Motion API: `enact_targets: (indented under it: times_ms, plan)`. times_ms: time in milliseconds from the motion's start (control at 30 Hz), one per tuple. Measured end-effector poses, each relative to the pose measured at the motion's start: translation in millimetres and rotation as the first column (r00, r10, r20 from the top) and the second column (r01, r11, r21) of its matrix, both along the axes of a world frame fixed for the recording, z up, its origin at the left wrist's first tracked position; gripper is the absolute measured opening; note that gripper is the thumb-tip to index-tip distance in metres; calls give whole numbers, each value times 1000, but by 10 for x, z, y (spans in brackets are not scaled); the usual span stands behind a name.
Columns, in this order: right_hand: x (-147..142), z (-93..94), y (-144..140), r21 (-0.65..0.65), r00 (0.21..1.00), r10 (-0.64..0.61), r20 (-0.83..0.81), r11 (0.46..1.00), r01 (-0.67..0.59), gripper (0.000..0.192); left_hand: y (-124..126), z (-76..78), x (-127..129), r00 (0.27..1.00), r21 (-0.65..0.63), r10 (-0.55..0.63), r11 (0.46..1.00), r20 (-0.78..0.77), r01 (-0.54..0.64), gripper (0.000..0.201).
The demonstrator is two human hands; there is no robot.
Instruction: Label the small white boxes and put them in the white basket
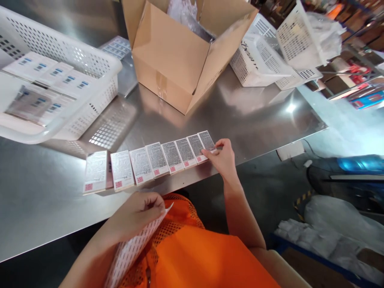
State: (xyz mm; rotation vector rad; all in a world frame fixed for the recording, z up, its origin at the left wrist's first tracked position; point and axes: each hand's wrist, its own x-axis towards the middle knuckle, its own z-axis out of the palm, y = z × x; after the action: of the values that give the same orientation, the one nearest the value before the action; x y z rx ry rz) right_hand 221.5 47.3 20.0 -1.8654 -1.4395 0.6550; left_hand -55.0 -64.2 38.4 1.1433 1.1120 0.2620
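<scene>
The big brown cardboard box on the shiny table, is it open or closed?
Open. The brown cardboard box has its top flaps folded outward and upward, and crinkly clear plastic wrapping shows inside through the top.

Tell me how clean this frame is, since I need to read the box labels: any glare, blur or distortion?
Head view: the steel table throws glare, with a bright hotspot near its right edge and reflections of the white basket; the row of boxes is evenly lit, but its print is too small to read; the right hand is sharp; straight lines bow outward; the far right background is smeared.
</scene>
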Motion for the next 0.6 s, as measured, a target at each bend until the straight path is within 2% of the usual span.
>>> enact_targets:
  times_ms: [67, 100, 133, 167, 200, 233, 267, 300, 333, 467, 533, 600]
  plan:
    - [-32, 0, -127, 39, 988, 26, -152, 999, -20, 38, -6, 3, -42, 999, -2, 25, 1000, 23, -25, 27]
    - [-73, 21, -211, 61, 975, 110, -192, 993, -100, 36, -11, 2, -64, 999, -2, 40, 999, 37, -40, 26]
    - [-130, 53, -301, 71, 944, 251, -213, 968, -241, 35, -14, 0, -84, 997, 1, 55, 998, 55, -55, 25]
    - [-197, 93, -391, 76, 872, 426, -239, 904, -421, 36, -16, 0, -101, 995, 6, 69, 998, 78, -70, 24]
    - [-269, 134, -473, 80, 756, 597, -268, 796, -600, 36, -15, 2, -113, 991, 8, 81, 997, 102, -83, 22]
    - [-342, 171, -542, 77, 619, 727, -298, 665, -743, 33, -10, 8, -122, 988, 9, 94, 995, 121, -96, 20]
    - [-411, 197, -596, 72, 503, 799, -329, 553, -830, 27, -2, 20, -127, 986, 10, 104, 994, 130, -106, 19]
    - [-473, 210, -635, 71, 428, 828, -362, 482, -873, 20, 9, 37, -131, 985, 19, 105, 994, 133, -109, 19]
    - [-525, 208, -661, 72, 393, 832, -392, 453, -888, 13, 22, 61, -133, 987, 40, 95, 994, 130, -101, 19]
    - [-630, 133, -689, 33, 388, 797, -464, 453, -891, 8, 71, 216, -155, 998, 267, -43, 963, 47, 28, 19]
    - [-644, 110, -694, -9, 388, 779, -493, 441, -897, 7, 78, 305, -172, 992, 375, -101, 919, -82, 124, 19]
    - [-654, 109, -708, -50, 400, 757, -516, 439, -897, 6, 72, 379, -184, 967, 421, -122, 883, -222, 208, 19]
